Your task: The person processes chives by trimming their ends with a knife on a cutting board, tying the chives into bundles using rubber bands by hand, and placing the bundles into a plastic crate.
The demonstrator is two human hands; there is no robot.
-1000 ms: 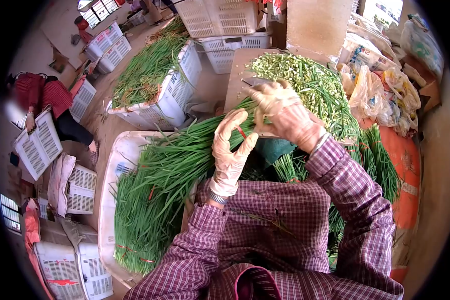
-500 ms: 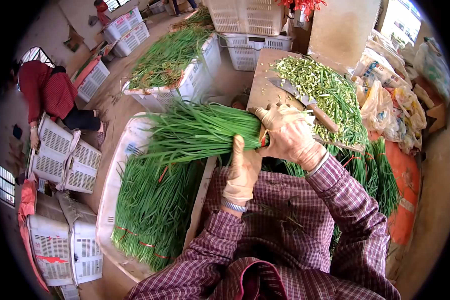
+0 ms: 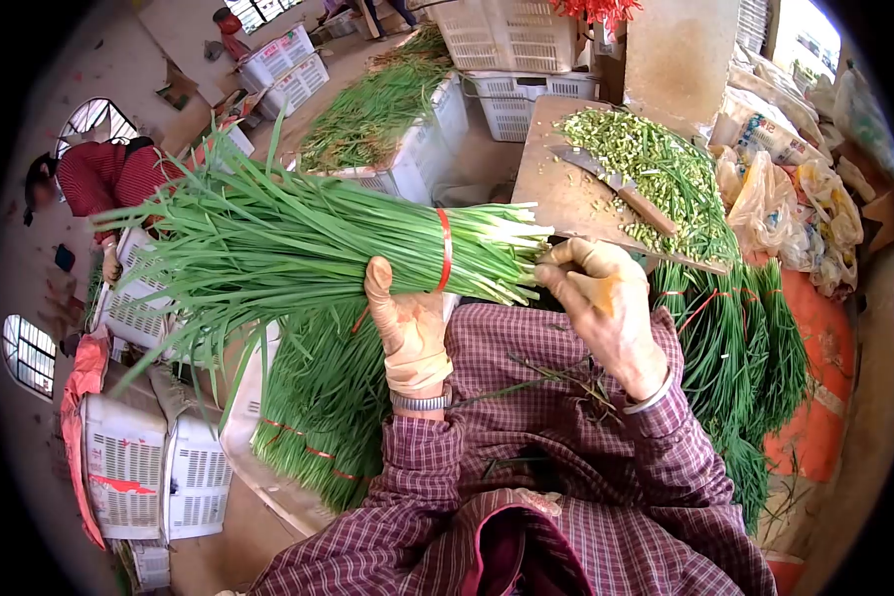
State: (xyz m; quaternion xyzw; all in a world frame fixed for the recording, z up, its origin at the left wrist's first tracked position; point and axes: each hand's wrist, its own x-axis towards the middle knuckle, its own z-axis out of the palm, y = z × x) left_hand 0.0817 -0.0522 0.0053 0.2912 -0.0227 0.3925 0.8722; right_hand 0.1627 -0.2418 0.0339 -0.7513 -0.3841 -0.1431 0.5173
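Note:
A thick bunch of garlic chives [image 3: 338, 243], bound by a red band [image 3: 444, 248], lies sideways across my left hand [image 3: 407, 333]. This gloved hand grips it from below, its thumb up along the near side. The pale cut ends point right, where my right hand [image 3: 601, 308], gloved too, pinches at the lower stem ends with thumb and forefinger. Past that hand, a knife [image 3: 616, 189] with a wooden handle rests on a board [image 3: 551, 184] beside chopped chive trimmings [image 3: 631, 149]. Loose green blades [image 3: 561, 382] lie on my checked lap.
More banded chives fill a white crate [image 3: 253, 447] at my left, and bundles [image 3: 730, 348] stand at my right. A crate of loose chives [image 3: 427, 149] is ahead. A co-worker [image 3: 119, 184] bends over crates at far left. Plastic bags [image 3: 800, 214] pile up at right.
The bunch has come up and left, closer to me, and its red band is now fully seen. My right hand has shifted from the band to the stem ends.

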